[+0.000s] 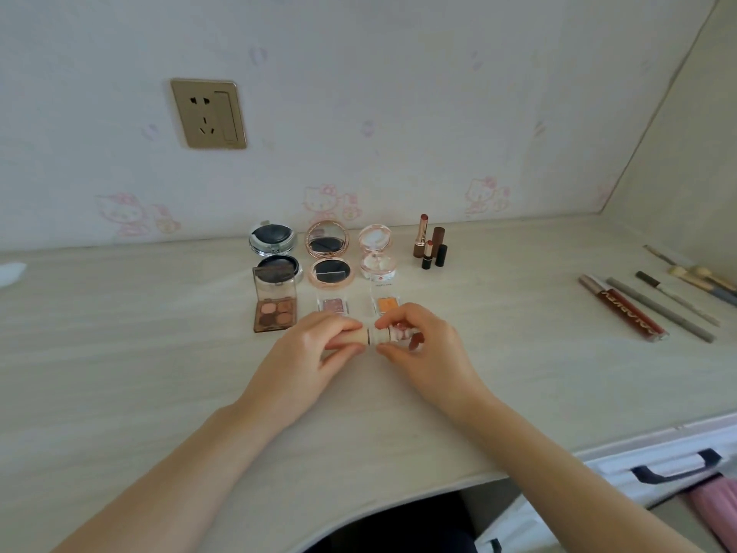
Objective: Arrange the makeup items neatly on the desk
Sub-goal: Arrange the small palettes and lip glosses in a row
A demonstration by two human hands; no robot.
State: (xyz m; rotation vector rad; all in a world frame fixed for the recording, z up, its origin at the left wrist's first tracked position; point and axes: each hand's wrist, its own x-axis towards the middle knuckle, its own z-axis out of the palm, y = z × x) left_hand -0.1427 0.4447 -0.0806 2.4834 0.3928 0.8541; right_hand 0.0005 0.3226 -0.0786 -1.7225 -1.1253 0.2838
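Pale wood-grain desk (119, 353) against wallpapered wall w/ faint pink cartoon print, gold wall socket (208, 113) upper left.

Centre, just above desk: left hand (315, 353) pinching cream cap (357, 337) between thumb and fingers; right hand (418, 345) curled round body of small lipstick (393, 336), reddish part showing by the fingers. Cap and body end to end, nearly horizontal, narrow seam between; can't tell if fully seated or still apart.

Likely step: capping (or uncapping) before placing. To do well: keep both parts on one axis, push straight, no twisting sideways, so the bullet isn't sheared; feel for a click, then stand upright.

Just behind hands: two small single eyeshadow pans, pinkish (331, 306) and orange (385, 305), partly hidden by fingers. Left of those, open brown eyeshadow quad (275, 301). Further back, row of three open compacts: silver/black (274, 253), rose-gold (329, 253), pink-white (377, 253), lids up.

Right of compacts: cluster of standing lipsticks (430, 245), two uncapped w/ dark caps beside, near the wall. Probable home for the one in hand, beside that group.

Far right, well apart: lip gloss tube (622, 309), pencils (658, 309) and brushes (702, 277) lying roughly parallel, diagonal.

Bottom right: white drawer front w/ dark handle (674, 466).
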